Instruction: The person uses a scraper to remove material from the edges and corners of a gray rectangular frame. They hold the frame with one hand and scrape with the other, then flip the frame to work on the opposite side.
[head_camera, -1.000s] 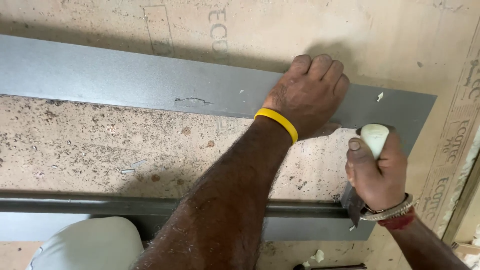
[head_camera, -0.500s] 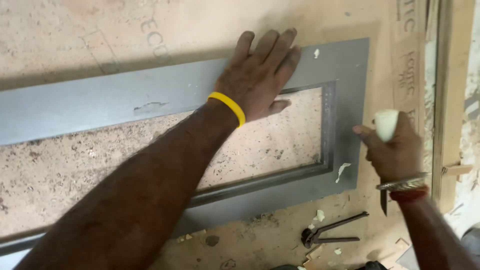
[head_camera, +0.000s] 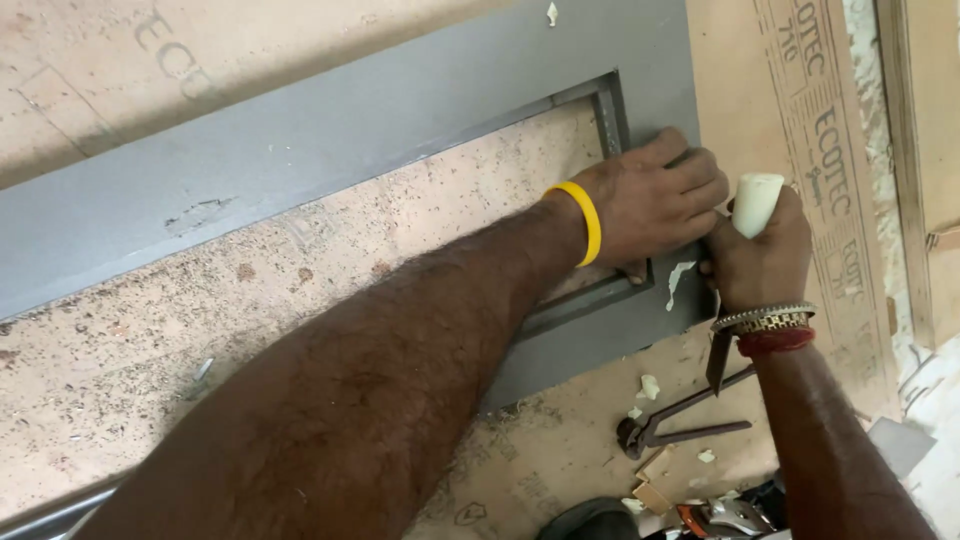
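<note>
The left hand (head_camera: 655, 205) presses flat, fingers together, on the right end of the grey rectangular frame (head_camera: 330, 130), which lies on the speckled brown board (head_camera: 200, 330). Touching it, the right hand (head_camera: 762, 255) is closed around a cream-handled tool (head_camera: 755, 203), its dark blade pointing down. Dark iron pincers (head_camera: 680, 425) lie just below.

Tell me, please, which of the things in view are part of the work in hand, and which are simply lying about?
In use:
- grey rectangular frame, pressed by the left hand
- cream-handled tool, gripped in the right hand

Lying about:
- dark metal pincers on the board
- pale wood chips
</note>
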